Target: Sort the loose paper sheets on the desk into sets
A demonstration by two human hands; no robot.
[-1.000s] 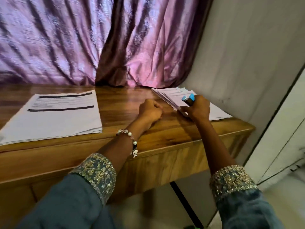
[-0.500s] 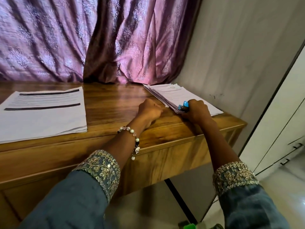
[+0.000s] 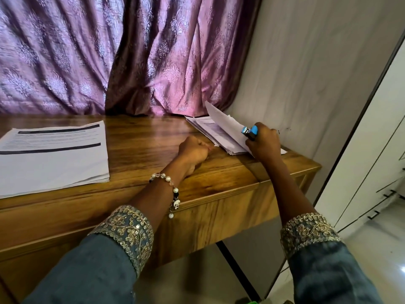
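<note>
A thick pile of printed sheets (image 3: 52, 159) lies flat on the left of the wooden desk (image 3: 153, 137). A smaller stack of sheets (image 3: 210, 130) sits at the desk's right end by the wall. My right hand (image 3: 264, 142) grips a blue stapler (image 3: 249, 131) and lifts a few top sheets (image 3: 221, 121) of that stack by their near corner, so they tilt up. My left hand (image 3: 192, 150) rests as a closed fist on the bare wood just left of the stack, holding nothing that shows.
A purple patterned curtain (image 3: 109, 55) hangs behind the desk. A grey wall (image 3: 306, 73) borders the desk's right end, and white cabinet drawers (image 3: 377, 167) stand further right. The desk's front edge runs below my wrists.
My right hand, with the stapler, has risen and pulled up the top sheets of the right stack, which lay flat before. My left fist stays in place. The view has shifted slightly.
</note>
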